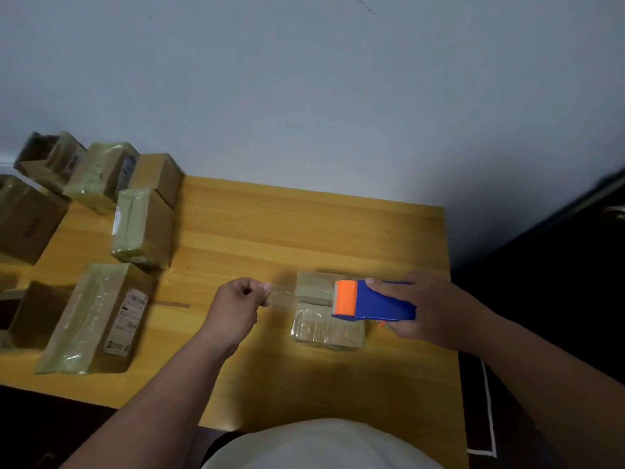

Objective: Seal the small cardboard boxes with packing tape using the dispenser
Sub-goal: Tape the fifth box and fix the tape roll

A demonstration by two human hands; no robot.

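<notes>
A small cardboard box (319,328) lies on the yellow wooden table (270,231) near its right side, with clear tape over its top. Over the box my right hand (429,309) grips a blue tape dispenser (378,301) with an orange head pointing left. A clear strip of tape (284,294) runs left from the dispenser head. My left hand (236,306) pinches the free end of that strip, left of the box.
Several taped cardboard boxes lie on the left: a long box (94,319) near the front, an upright box (143,228) behind it, and more stacked at the back left (101,174). A white wall stands behind. Dark floor lies beyond the table's right edge.
</notes>
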